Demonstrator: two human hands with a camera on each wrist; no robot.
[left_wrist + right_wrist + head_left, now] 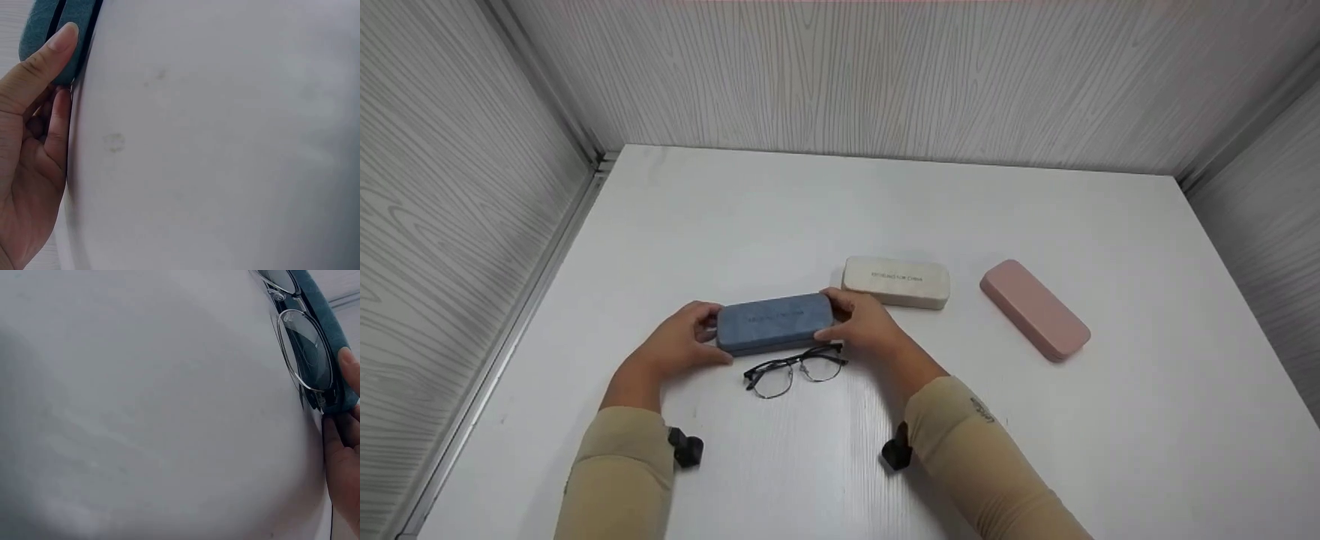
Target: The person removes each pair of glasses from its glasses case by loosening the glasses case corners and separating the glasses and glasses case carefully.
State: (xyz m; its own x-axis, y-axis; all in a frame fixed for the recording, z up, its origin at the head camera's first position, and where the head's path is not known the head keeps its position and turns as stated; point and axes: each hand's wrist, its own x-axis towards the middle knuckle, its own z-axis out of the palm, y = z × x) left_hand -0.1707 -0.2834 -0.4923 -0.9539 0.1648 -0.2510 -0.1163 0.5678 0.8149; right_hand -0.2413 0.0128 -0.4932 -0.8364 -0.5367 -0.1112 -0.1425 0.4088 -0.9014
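Note:
A closed blue glasses case (775, 324) lies lengthwise between both hands, small lettering on its lid. My left hand (679, 341) grips its left end, and in the left wrist view the thumb (63, 40) lies over the case's front side. At the other end my right hand (870, 326) holds the case, thumb on the front corner and fingers round the back. Just in front of it rests a pair of dark-rimmed eyeglasses (795, 361). The right wrist view shows the eyeglasses (332, 363) close along the case's front side.
A cream glasses case (897, 283) with lettering sits behind the right hand, close to its fingers. Farther right, a pink glasses case (1035, 311) lies at a slant. Wood-grain panels (847, 82) border the white table (1147, 420) at the back and sides.

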